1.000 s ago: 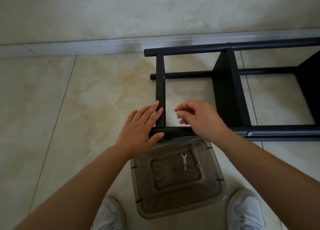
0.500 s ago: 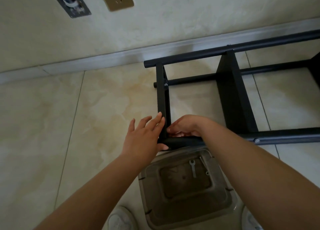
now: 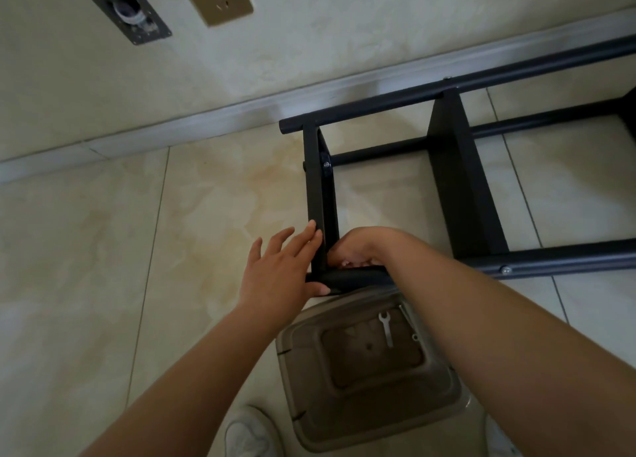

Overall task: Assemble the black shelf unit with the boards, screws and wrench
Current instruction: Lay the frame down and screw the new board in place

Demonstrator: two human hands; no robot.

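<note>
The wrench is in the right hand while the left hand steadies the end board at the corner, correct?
Not quite. The head view shows the wrench lying on the brown bin lid, not in the right hand. The left hand does steady the end board.

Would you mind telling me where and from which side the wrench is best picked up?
Pinch the wrench by its plain shaft, coming straight down from above. It lies flat on the plastic lid, open jaw end pointing away, so only its top face and thin edges are reachable.

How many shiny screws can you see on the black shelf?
2. One screw sits near the far end of the end board, the other screw on the near tube, right side. More may hide behind the right hand.
</note>
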